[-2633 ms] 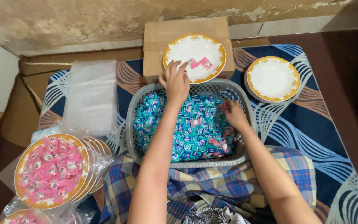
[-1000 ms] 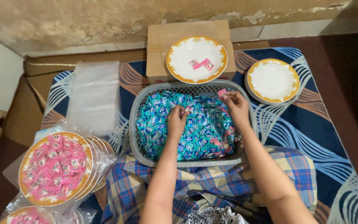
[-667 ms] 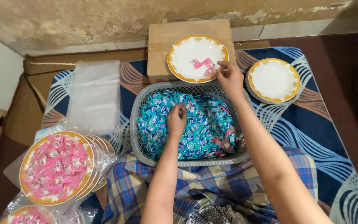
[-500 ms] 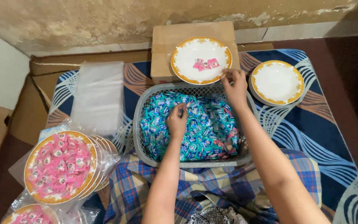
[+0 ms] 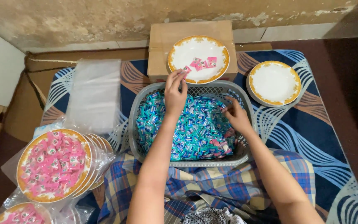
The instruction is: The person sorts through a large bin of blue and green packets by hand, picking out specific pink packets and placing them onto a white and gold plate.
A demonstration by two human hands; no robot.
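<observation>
A person seated at a patterned blue mat sorts wrapped sweets, seen from above; the left hand [image 5: 175,89], at the centre of the frame, reaches over the far rim of a grey plastic basket [image 5: 134,120] with thumb and fingertips pinched together on a small pink sweet [image 5: 186,69] at the near edge of a gold-rimmed white plate [image 5: 179,49], which rests on a cardboard box [image 5: 162,41] at the top centre and already carries a few pink sweets [image 5: 204,63]; the right hand [image 5: 237,118], just right of centre, lies low inside the basket with its fingers curled and close together among the heaped teal sweets [image 5: 187,132], though whether it grips one cannot be told; a second, bare plate [image 5: 274,83] sits at the upper right, plates piled with pink sweets [image 5: 52,164] in clear wrap at the lower left, and a stack of clear bags [image 5: 94,95] at the upper left; the sweets look light, small and slick in their crinkly wrappers, likely best pinched across the flat body between thumb and forefinger rather than by the loose ends.
</observation>
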